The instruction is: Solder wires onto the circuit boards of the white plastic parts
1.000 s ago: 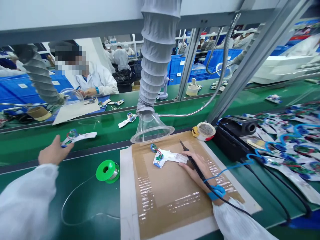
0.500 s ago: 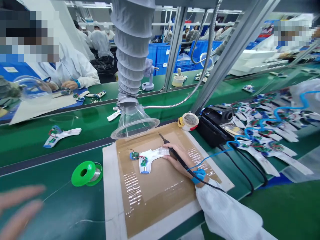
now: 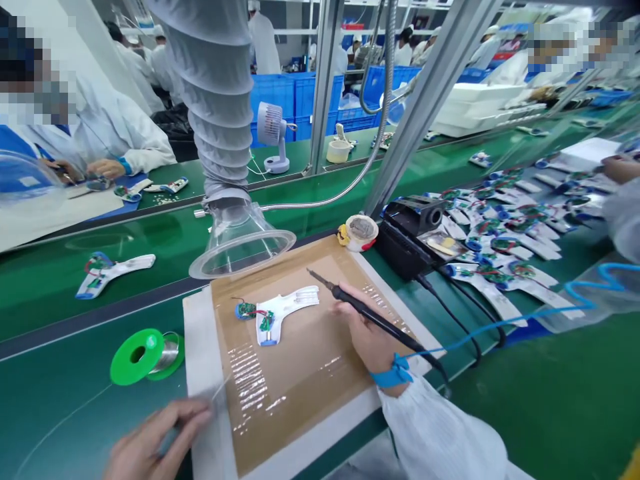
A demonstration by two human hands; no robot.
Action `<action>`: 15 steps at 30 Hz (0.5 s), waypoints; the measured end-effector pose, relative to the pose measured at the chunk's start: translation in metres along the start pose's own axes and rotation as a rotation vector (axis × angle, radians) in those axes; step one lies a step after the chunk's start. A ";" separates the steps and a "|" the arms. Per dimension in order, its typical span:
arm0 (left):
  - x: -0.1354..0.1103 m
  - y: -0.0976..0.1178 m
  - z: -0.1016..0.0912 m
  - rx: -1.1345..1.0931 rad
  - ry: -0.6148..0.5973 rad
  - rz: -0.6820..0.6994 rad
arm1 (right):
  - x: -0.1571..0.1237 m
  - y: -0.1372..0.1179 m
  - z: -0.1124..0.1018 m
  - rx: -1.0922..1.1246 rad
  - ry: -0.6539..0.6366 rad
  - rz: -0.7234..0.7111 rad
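My right hand (image 3: 367,337) grips a soldering iron (image 3: 370,310) by its handle, the bare tip pointing up and left above the brown taped board (image 3: 310,400). To the left of the tip lies a white Y-shaped plastic housing (image 3: 287,303) with a green circuit board (image 3: 267,321), red wires and blue end pieces, untouched. At the board's lower left edge, my left hand (image 3: 163,437) pinches a thin solder wire (image 3: 219,388) between thumb and forefinger. A green solder spool (image 3: 137,357) rests on the bench just beyond that hand.
A clear fume hood (image 3: 243,250) hangs over the board's back edge. Behind it stand a small round tub (image 3: 361,231) and a black soldering-iron stand (image 3: 407,237). Many similar housings (image 3: 500,233) are piled at right, where another person's hand (image 3: 623,168) shows. Across the belt sits a co-worker (image 3: 107,133).
My left hand has come in from the far left to the board's edge and now pinches the solder wire. The right hand has shifted its hold on the iron, away from the housing.
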State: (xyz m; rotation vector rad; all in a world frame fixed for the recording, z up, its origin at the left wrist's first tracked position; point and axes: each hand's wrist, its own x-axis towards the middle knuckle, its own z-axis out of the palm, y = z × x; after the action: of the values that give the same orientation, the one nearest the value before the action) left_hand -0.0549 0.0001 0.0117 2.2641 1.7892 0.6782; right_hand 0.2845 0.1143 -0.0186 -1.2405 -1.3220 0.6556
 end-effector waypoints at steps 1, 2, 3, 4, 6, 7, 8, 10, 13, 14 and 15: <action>0.016 0.013 0.007 -0.002 0.043 0.012 | -0.004 -0.001 0.000 0.021 0.064 0.033; 0.034 0.025 0.016 0.011 0.098 0.033 | -0.007 -0.002 0.001 0.027 0.115 0.053; 0.051 0.037 0.026 0.030 0.148 0.063 | -0.009 -0.003 0.003 0.024 0.149 0.062; 0.068 0.047 0.037 0.053 0.182 0.094 | -0.009 -0.003 0.004 0.015 0.166 0.064; 0.096 0.061 0.057 0.094 0.211 0.143 | -0.007 -0.003 0.008 -0.014 0.161 0.049; 0.106 0.065 0.064 0.115 0.203 0.159 | -0.006 -0.002 0.009 -0.032 0.152 0.038; 0.113 0.066 0.069 0.133 0.188 0.171 | -0.005 -0.002 0.009 -0.055 0.142 0.028; 0.121 0.066 0.074 0.162 0.162 0.190 | -0.004 -0.002 0.010 -0.103 0.124 0.010; 0.124 0.064 0.072 0.190 0.157 0.224 | -0.004 -0.003 0.010 -0.140 0.095 -0.013; 0.124 0.063 0.072 0.200 0.154 0.239 | -0.004 -0.004 0.010 -0.140 0.084 -0.016; 0.125 0.063 0.071 0.212 0.154 0.251 | -0.004 -0.004 0.010 -0.138 0.071 -0.018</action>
State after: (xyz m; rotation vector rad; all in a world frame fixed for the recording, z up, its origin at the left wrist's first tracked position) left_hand 0.0543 0.1126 0.0049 2.6777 1.7315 0.7551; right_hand 0.2726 0.1124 -0.0179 -1.3492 -1.3358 0.5097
